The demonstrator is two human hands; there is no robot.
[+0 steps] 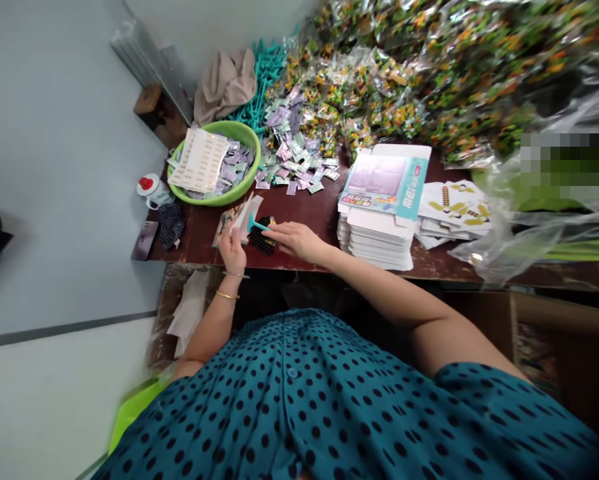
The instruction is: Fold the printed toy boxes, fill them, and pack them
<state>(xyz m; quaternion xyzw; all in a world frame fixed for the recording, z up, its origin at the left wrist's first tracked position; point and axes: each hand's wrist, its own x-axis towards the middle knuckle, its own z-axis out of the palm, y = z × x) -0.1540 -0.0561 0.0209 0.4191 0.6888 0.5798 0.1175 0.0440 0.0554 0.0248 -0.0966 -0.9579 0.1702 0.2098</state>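
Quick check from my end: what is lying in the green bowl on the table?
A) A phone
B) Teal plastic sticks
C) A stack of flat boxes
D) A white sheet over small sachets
D: the green bowl holds a white sheet lying over small sachets.

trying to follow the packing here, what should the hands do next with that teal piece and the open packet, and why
Probably slide the teal piece into the packet. The left hand holds the packet upright at the table edge, and the right hand has its fingers on the teal piece, which lies over a black item and points at the packet.
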